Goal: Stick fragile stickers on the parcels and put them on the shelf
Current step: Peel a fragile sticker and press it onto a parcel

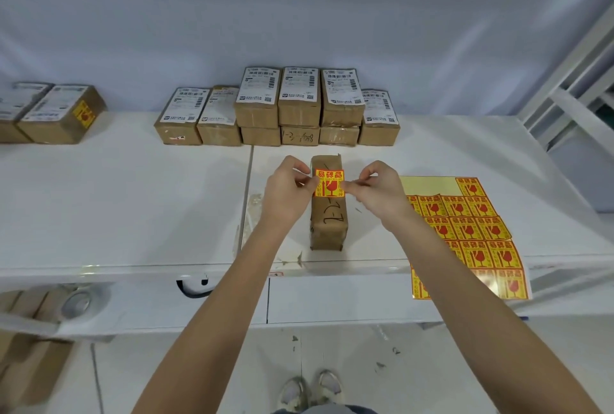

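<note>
Fragile sticker (pixel 329 183), pinched at its edges by left hand (pixel 288 188) and right hand (pixel 378 188), seemingly touches the parcel (pixel 329 217).

A plain pale blue-white wall (pixel 299 8) rises behind a glossy white table (pixel 99 207). White metal shelving frame (pixel 571 94) stands right. Speckled white tiled floor (pixel 332 354) below.

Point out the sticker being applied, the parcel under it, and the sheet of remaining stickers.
fragile sticker (pixel 329 183), head view: on its red glass symbol, between the hands.
parcel (pixel 329 227), head view: on its brown top face, near the handwriting.
sticker sheet (pixel 468 227), head view: on a sticker mid-sheet, to the right of the parcel.
</note>
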`<action>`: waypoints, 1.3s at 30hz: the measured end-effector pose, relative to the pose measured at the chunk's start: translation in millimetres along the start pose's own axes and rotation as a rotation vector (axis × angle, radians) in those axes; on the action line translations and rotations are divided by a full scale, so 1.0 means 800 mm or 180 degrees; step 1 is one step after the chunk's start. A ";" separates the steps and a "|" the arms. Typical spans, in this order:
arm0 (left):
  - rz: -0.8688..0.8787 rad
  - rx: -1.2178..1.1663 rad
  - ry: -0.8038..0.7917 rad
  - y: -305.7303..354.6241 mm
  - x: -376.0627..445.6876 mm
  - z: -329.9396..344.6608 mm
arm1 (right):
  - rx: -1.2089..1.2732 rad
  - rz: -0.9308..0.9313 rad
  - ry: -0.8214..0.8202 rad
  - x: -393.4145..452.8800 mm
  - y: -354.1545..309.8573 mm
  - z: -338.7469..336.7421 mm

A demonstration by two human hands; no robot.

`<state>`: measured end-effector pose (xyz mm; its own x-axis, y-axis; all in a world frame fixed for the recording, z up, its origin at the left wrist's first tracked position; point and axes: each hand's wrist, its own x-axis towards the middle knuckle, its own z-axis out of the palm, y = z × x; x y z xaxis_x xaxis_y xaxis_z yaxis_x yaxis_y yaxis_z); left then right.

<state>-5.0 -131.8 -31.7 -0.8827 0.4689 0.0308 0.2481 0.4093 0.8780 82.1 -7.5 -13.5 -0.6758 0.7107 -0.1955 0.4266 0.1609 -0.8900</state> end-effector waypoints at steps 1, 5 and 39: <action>-0.0006 -0.0004 -0.0003 0.000 0.000 0.001 | -0.0008 -0.0022 0.0009 0.001 0.001 0.001; 0.0017 0.0075 -0.0033 0.000 0.000 0.002 | -0.0118 -0.0115 0.0046 0.003 0.004 0.002; 0.0384 0.0981 0.0141 0.016 -0.004 0.005 | -0.0871 -0.0449 0.0161 0.013 0.005 0.005</action>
<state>2.7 -125.2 -22.5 -0.8544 0.4967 0.1526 0.4551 0.5735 0.6812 74.4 -1.8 -20.9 -0.7121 0.7002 -0.0510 0.4813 0.4339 -0.7616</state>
